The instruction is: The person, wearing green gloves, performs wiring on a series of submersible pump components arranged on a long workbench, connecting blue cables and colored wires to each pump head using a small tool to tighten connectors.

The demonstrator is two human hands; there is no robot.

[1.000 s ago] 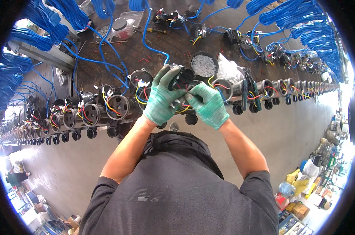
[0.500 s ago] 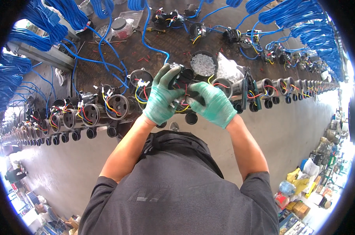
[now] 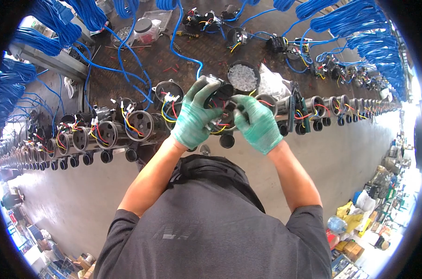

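My left hand, in a green-coated glove, grips a black motor end cover with a blue cable leading to it from behind. Its thumb reaches across toward thin red wires under the cover. Beside it, my right hand, gloved alike, has its thumb and fingers curled together by those wires. What lies between its fingertips is too small to make out. Below both hands stands a metal motor cylinder, mostly hidden, with yellow wire and white connectors showing at its rim.
Open metal cylinders with coloured wires line the bench edge on both sides. Behind the hands are a bowl of clear plastic caps, a white bag and a lidded jar. Green-handled pliers stand at right. Blue cable coils hang overhead.
My right hand has drawn slightly right, away from the left, and its fingers have curled in more. The left hand keeps its grip on the end cover, almost still.
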